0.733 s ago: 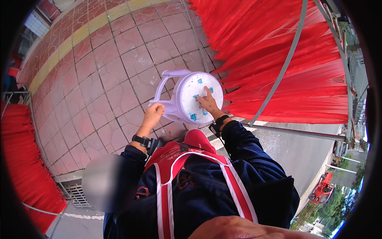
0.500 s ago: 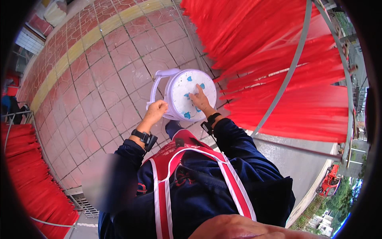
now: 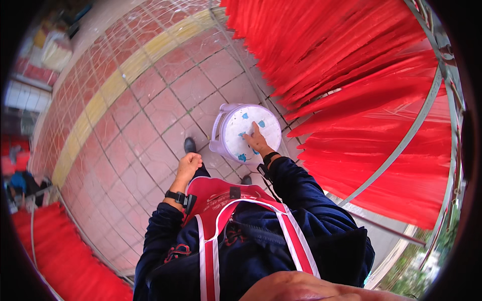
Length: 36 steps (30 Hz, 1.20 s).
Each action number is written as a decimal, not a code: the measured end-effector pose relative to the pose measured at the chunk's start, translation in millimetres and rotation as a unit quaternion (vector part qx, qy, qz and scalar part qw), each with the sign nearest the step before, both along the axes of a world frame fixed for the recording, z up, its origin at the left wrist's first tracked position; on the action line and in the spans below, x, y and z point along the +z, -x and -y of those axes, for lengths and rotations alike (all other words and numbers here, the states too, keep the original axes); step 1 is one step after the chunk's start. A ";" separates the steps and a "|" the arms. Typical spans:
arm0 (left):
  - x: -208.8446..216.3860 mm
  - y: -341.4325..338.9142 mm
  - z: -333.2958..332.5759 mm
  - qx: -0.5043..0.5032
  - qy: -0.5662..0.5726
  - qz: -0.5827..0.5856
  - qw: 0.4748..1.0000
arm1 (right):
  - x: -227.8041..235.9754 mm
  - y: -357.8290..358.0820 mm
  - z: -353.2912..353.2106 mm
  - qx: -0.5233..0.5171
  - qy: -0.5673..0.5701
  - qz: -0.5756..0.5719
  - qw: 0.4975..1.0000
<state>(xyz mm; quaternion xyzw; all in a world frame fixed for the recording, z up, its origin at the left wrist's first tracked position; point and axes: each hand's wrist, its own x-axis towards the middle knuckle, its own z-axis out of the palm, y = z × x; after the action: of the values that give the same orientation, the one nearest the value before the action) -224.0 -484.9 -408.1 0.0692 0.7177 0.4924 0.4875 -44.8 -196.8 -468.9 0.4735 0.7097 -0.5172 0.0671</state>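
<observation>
A round plastic stool (image 3: 233,128) in pale lilac, its white seat marked with small blue patterns, stands upright on the tiles ahead of me. My right hand (image 3: 258,142) is over the seat, thumb and index finger spread apart; whether it touches the seat I cannot tell. Left of the stool and apart from it, my left hand (image 3: 189,164) is closed, its fingers curled in. What they hold, if anything, is hidden. Each wrist wears a black band with a small device, such as the left wristband (image 3: 182,199).
Red strips of cloth or plastic (image 3: 371,115) hang on a metal frame (image 3: 401,150) to the right, close to the stool. More red strips (image 3: 65,256) are at lower left. A yellow band (image 3: 100,103) crosses the reddish paving (image 3: 125,145). My shoe (image 3: 190,145) shows beside my left hand.
The stool now appears lower and slightly further right in view. My left hand has come away from the stool's side, towards me. My right hand stays over the seat. A shoe has come into view.
</observation>
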 end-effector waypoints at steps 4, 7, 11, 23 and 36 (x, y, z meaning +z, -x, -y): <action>-21.9 90.3 -37.3 -0.064 -0.045 -0.020 0.997 | -22.2 45.3 -7.2 -0.037 -0.021 -0.003 0.999; -22.9 140.6 -60.0 -0.091 -0.035 -0.060 0.993 | -36.9 73.4 -10.6 -0.062 -0.043 -0.025 0.997; -34.2 168.4 -76.8 -0.084 -0.006 -0.041 0.996 | -69.8 94.4 -1.7 -0.091 -0.059 -0.070 0.992; -78.7 122.2 -156.7 -0.253 0.048 0.019 0.966 | -134.8 94.0 -12.0 -0.034 -0.017 -0.006 0.999; -5.9 107.0 -300.8 -0.383 -0.079 -0.057 0.919 | -13.3 -42.0 -54.9 -0.221 -0.136 -0.122 0.958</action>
<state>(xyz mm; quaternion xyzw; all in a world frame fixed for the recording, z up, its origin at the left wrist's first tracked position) -331.0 -184.0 -413.9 0.4048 0.6217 0.3182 0.5903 -2.8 -142.0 -482.1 0.5567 0.6537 -0.4713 -0.2015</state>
